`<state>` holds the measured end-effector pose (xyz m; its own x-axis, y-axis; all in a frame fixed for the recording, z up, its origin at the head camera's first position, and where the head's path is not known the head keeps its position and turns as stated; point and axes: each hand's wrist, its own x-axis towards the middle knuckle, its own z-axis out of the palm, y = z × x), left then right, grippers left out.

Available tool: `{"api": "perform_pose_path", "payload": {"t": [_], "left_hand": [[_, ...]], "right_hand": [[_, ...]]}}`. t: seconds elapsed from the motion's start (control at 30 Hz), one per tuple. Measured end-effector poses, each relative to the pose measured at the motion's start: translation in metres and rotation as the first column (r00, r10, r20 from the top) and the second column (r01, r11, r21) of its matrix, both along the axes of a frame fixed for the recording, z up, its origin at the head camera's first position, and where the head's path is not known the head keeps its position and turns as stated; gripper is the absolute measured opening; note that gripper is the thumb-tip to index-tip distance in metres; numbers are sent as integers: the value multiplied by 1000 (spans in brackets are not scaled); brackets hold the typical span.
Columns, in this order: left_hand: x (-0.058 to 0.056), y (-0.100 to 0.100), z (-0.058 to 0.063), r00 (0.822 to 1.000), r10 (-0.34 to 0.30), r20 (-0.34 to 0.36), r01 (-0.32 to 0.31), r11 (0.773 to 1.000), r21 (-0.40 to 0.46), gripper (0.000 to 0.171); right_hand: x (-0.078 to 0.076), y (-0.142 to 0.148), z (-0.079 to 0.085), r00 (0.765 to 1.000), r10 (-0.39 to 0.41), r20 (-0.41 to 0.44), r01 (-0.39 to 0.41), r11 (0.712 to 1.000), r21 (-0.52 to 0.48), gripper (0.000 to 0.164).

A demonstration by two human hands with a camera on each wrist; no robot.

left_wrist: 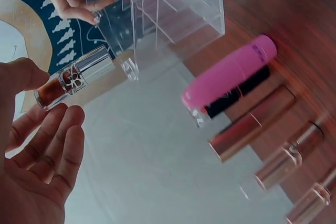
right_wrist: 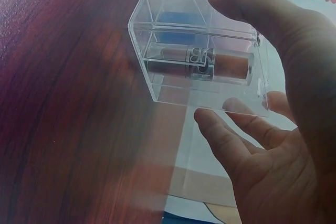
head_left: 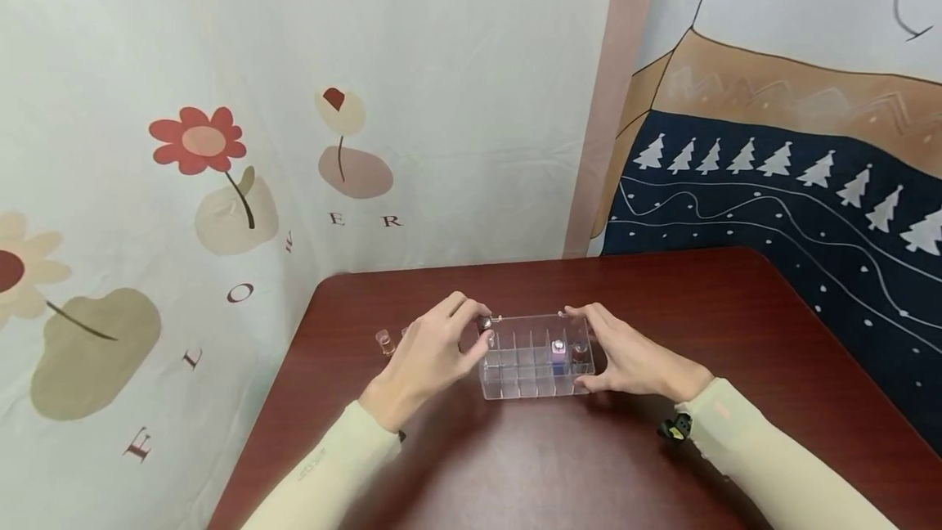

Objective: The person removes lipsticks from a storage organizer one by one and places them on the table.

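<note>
A clear divided organizer [head_left: 518,387] stands on the table between the two hands. My left hand [head_left: 434,346] pinches a lip gloss [left_wrist: 71,77] with a silver cap and a brownish see-through body, by the organizer's back left corner. On the other side my right hand [head_left: 633,354] grips the organizer's right end, thumb at the front and fingers at the back. Inside the right-end compartment is another lip gloss [right_wrist: 231,66] with a lettered band. Beside it sits a pink-and-blue tube [head_left: 558,354].
Left of the organizer, several lip products stand in a row: a pink tube [left_wrist: 231,72], a black tube [left_wrist: 254,81], a rose-gold tube [left_wrist: 252,124] and clear tubes [left_wrist: 289,156]. The left hand partly hides this row in the head view. Printed cloth [head_left: 456,105] hangs behind the red-brown table [head_left: 545,464].
</note>
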<state>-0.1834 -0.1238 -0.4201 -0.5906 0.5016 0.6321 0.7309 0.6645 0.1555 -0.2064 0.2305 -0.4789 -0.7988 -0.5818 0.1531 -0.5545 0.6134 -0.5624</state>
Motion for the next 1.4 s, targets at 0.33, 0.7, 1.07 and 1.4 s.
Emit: {"api": "perform_pose_path", "payload": {"t": [0.33,0.7,1.07,1.4], "left_hand": [[-2,-26,-1,998,61,9,-61,998,1,22],[-2,-58,-7,991,137,0,-137,991,4,23],[2,-79,-27,969,229,96,-223,973,-66,23],[-1,-78,-45,945,258,201,-221,957,-190,24]], "right_hand": [[-1,2,0,1000,-7,-19,7,1000,13,106],[-1,2,1,1000,-12,-25,13,1000,15,102],[0,2,-1,1000,-12,1,12,1000,0,103],[2,1,0,1000,-22,-9,22,1000,6,104]]}}
